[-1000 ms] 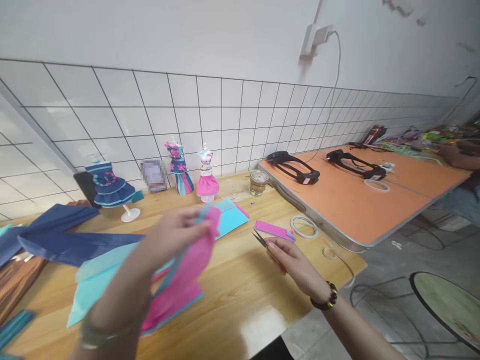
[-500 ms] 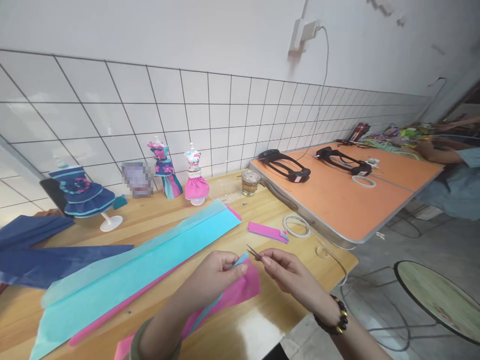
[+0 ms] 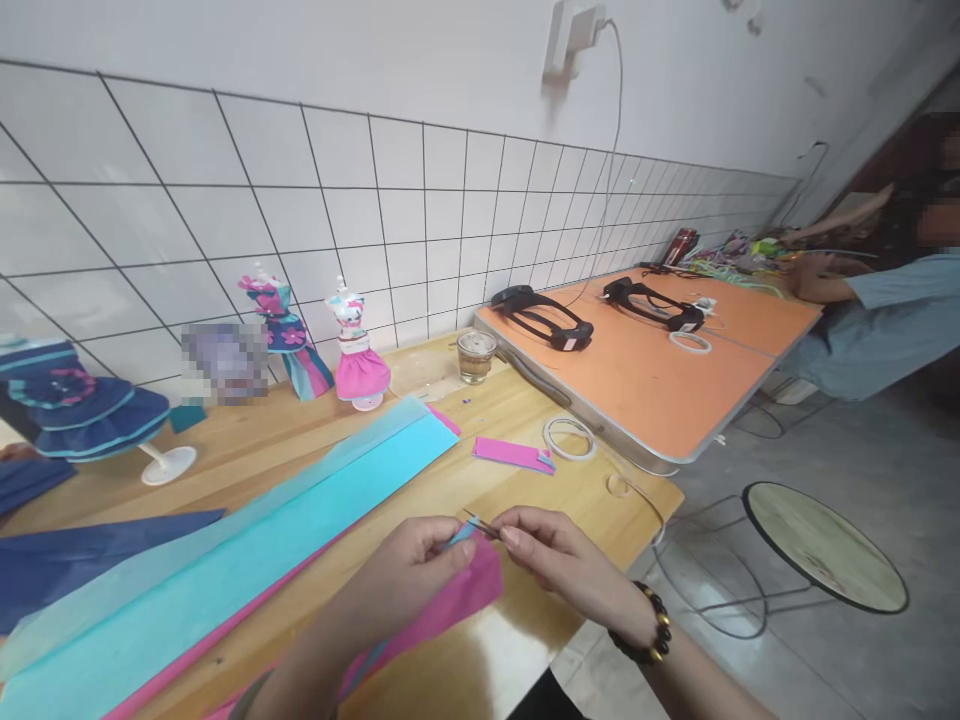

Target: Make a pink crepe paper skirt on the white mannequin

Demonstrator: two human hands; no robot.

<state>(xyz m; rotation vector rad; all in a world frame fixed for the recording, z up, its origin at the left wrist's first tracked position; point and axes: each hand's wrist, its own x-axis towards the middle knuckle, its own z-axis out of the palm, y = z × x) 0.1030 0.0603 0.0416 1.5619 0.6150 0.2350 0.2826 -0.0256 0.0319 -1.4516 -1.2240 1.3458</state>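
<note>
My left hand pinches the edge of a pink fabric piece with a light-blue border; the fabric hangs below the fingers. My right hand is closed on slim pointed tweezers, and their tips lie at the blue edge just above my left thumb. Farther off is a pink strip with a small blue bit at its end. A long turquoise fabric with a pink layer beneath stretches along the table to the left.
Small dress forms wear a pink skirt, a striped outfit and a navy dress. A glass and a tape roll are on the wooden table. Black headsets rest on the orange table. Another person's sleeve shows at right.
The tweezers have come from just beside the fabric edge onto it, and my hands are closer together. The whole view has shifted, so the table things appear farther left.
</note>
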